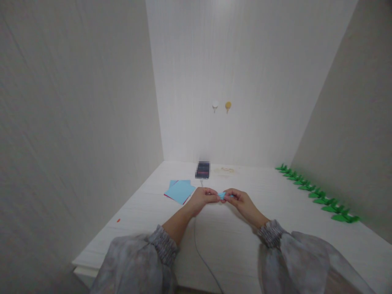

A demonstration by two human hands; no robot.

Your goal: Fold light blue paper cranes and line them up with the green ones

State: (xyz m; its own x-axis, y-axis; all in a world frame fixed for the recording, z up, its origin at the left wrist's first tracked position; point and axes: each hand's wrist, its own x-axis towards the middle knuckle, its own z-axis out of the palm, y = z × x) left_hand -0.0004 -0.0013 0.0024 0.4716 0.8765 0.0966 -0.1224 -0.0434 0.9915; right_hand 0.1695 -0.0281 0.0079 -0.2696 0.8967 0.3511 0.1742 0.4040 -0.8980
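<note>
both left hand [199, 199] and right hand [241, 201] pinch a small blue paper piece [221, 196].

The flat, light-blue square paper sheets [180, 191] showed thin crimson along their near edges. Right of these sheets, a small folded piece of paper [221, 196] was light blue too. Far to their right ran bright green folded paper figures [316, 195]. Behind and right of the sheets, a pixelated rectangular object [202, 169] was blue-black with a reddish stripe. Nearer and left of the sheets lay an orange-red fleck [118, 220]. Beneath them, the white worktop [235, 249] bore faint grey streaks. Nearer than the sheets, gauzy cloth sleeves [134, 261] were mottled grey with brownish patches.
</note>
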